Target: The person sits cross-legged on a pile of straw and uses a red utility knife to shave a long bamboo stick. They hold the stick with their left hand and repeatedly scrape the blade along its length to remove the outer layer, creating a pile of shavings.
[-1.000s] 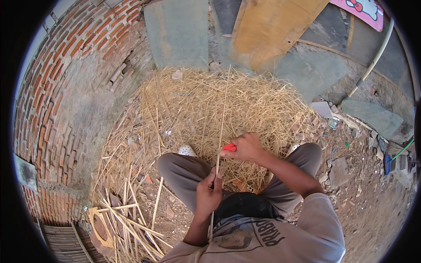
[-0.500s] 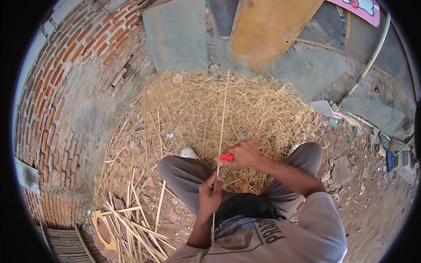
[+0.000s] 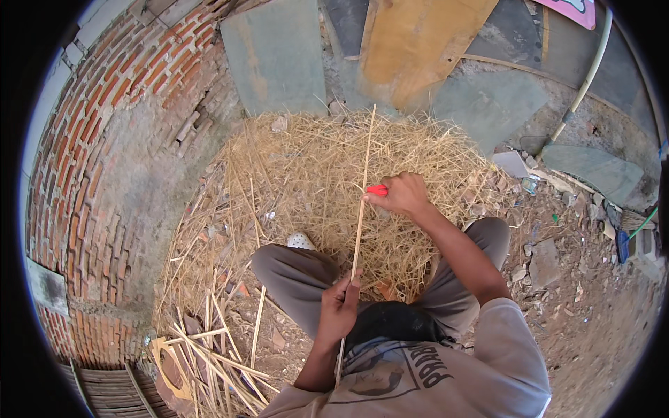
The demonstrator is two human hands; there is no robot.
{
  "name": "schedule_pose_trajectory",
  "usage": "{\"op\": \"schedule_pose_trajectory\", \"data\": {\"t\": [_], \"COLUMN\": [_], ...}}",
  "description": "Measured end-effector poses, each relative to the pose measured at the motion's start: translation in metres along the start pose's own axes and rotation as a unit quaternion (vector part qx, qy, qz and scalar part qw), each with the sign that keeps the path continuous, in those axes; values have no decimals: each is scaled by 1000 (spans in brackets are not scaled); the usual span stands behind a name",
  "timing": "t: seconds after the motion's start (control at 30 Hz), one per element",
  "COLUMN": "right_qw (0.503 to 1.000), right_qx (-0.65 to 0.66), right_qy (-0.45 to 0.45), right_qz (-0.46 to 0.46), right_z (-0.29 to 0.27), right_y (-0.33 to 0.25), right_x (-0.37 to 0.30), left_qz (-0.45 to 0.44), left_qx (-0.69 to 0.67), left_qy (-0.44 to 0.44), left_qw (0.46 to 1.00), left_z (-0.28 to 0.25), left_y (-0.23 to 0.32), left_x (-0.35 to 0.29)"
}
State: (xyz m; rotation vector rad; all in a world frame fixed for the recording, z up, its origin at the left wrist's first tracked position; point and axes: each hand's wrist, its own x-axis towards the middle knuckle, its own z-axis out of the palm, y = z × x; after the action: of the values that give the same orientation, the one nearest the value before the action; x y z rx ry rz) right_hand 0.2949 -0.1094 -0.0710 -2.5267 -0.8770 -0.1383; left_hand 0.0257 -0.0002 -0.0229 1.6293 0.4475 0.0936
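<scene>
A long thin bamboo strip (image 3: 359, 237) runs up from my lap, over the pile of shavings. Low on the strip, my left hand (image 3: 339, 306) is closed round it, close to my lap. Farther up, my right hand (image 3: 401, 194) grips a small tool with a red handle (image 3: 377, 190), pressed against the strip. The tool's working end is too small to make out. A thin curl stands off the strip beside the red handle. Beneath both hands spreads a wide heap of pale shavings (image 3: 313, 160), between and beyond my bent knees.
More bamboo strips (image 3: 226, 359) lie loosely piled at the lower left. A worn brick wall (image 3: 104, 174) rises on the left. Grey boards (image 3: 275, 63) and a tan board (image 3: 418, 49) lean at the back. Rubble and a flat stone (image 3: 543, 265) lie to the right.
My right hand and the red-handled tool have slid away from me along the strip, apart from my left hand. The strip's far end has tilted slightly right.
</scene>
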Motion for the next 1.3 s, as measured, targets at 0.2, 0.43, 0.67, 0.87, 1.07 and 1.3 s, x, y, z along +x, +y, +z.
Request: {"op": "schedule_pose_trajectory", "data": {"t": [0.2, 0.43, 0.67, 0.87, 1.07, 1.3], "right_qw": [985, 985, 997, 989, 995, 983], "right_qx": [34, 55, 48, 39, 41, 44], "right_qy": [36, 46, 26, -36, 17, 16], "right_qz": [165, -156, -61, -136, -90, -178], "right_z": [-25, -8, -15, -15, -2, -1], "right_y": [51, -50, -31, -52, -30, -62], "right_x": [26, -52, -29, -49, -36, -54], "left_qz": [-11, -35, -16, 51, 47, 108], "left_qx": [47, -72, -27, 9, 139, 162], "left_qy": [-65, 5, -16, 29, 52, 81], "left_qw": [997, 997, 999, 998, 988, 977], "left_z": [-14, -27, -8, -6, -1, -11], "left_y": [2, 9, 13, 4, 29, 11], "left_x": [-25, -3, -1, 12, 9, 14]}}
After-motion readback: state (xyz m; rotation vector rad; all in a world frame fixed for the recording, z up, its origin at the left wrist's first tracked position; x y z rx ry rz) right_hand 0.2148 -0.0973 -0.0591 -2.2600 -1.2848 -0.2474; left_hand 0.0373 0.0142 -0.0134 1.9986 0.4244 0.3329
